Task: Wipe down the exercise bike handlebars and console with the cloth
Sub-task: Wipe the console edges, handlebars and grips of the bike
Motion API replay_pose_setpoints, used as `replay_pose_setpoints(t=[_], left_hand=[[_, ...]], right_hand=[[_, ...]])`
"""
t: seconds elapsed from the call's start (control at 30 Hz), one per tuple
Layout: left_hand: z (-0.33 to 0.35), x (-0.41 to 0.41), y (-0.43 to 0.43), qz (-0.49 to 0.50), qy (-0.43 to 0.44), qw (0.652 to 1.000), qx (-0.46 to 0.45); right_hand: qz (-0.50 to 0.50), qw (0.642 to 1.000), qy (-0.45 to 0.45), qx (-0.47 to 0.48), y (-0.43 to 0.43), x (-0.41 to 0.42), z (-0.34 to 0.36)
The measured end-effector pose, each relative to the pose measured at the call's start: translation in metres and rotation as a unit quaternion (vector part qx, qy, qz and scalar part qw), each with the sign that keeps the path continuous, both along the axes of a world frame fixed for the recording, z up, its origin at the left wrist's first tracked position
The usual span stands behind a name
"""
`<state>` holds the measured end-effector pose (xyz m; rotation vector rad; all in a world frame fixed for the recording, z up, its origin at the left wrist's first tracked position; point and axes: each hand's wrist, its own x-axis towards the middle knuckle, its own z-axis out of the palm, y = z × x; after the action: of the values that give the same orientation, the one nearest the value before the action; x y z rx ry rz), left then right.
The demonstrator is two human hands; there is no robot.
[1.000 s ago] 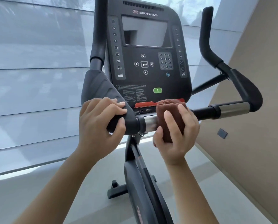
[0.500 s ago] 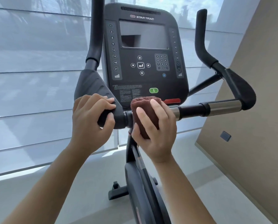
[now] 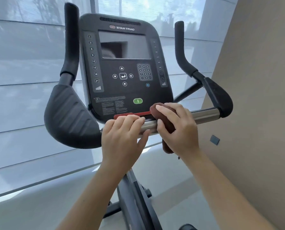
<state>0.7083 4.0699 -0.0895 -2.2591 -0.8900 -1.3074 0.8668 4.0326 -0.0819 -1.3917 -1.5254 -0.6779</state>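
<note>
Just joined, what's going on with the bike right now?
A person is mid-wipe. The right hand grips a brown cloth wrapped round the chrome handlebar just below the console. The left hand grips the same bar beside it. Neither hand is on the console's screen or buttons.

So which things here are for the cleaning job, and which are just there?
For the job: brown cloth in the right hand; handlebars, gripped by the left hand; Star Trac console.
Just there: window blinds; small grey wall plate; beige wall.
</note>
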Motion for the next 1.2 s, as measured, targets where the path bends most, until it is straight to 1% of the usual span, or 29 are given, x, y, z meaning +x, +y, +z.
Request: replay_pose_setpoints(t=[0.07,0.17,0.23,0.3,0.37,0.43,0.47,0.53,0.6,0.67,0.77,0.87,0.93,1.0,1.03,1.13,1.2], left_hand=[[-0.002,0.000,0.001,0.007,-0.006,1.000,0.013],[-0.003,-0.001,0.001,0.004,-0.005,1.000,0.016],[-0.002,-0.001,0.001,0.005,-0.010,1.000,0.012],[-0.002,0.000,0.000,0.005,-0.012,1.000,0.014],[-0.002,0.000,0.000,0.007,-0.014,1.000,0.021],[-0.003,0.000,0.000,0.009,-0.015,1.000,0.022],[-0.003,0.000,-0.001,0.008,-0.016,1.000,0.022],[-0.004,0.000,-0.001,0.010,-0.021,0.999,0.022],[-0.004,0.001,0.000,0.014,-0.024,0.999,0.024],[-0.005,0.002,0.001,0.018,-0.025,0.999,0.024],[-0.003,0.004,0.000,0.017,-0.023,0.999,0.018],[-0.002,0.004,-0.001,0.020,-0.020,1.000,0.012],[-0.002,0.004,-0.001,0.023,-0.019,0.999,0.012],[-0.002,0.004,-0.002,0.029,-0.018,0.999,0.009],[-0.002,0.004,-0.002,0.031,-0.017,0.999,0.009],[-0.002,0.004,-0.001,0.030,-0.013,0.999,0.013],[-0.001,0.005,-0.001,0.031,-0.015,0.999,0.012]], right_hand=[[0.010,0.997,-0.033,-0.065,-0.003,0.015,0.012],[-0.027,0.985,-0.049,-0.164,-0.003,0.039,0.033],[-0.033,0.981,-0.045,-0.188,0.000,0.039,0.038],[0.001,0.984,-0.020,-0.179,0.003,0.023,0.033],[0.043,0.987,0.000,-0.153,0.006,0.004,0.026],[0.062,0.989,0.010,-0.132,0.006,-0.001,0.022],[0.056,0.991,0.007,-0.123,0.005,0.004,0.021],[0.008,0.996,-0.022,-0.087,0.001,0.022,0.019],[-0.038,0.998,-0.040,-0.039,-0.002,0.039,0.013],[-0.063,0.997,-0.044,0.018,-0.001,0.045,0.002],[-0.097,0.985,0.009,0.141,0.013,0.031,-0.021],[-0.081,0.961,0.066,0.256,0.031,0.006,-0.045],[-0.054,0.947,0.100,0.301,0.040,-0.010,-0.054],[-0.030,0.940,0.120,0.317,0.044,-0.018,-0.056],[-0.021,0.942,0.107,0.316,0.045,-0.015,-0.057],[-0.031,0.952,-0.018,0.305,0.042,0.018,-0.062],[-0.050,0.950,-0.064,0.303,0.040,0.044,-0.063]])
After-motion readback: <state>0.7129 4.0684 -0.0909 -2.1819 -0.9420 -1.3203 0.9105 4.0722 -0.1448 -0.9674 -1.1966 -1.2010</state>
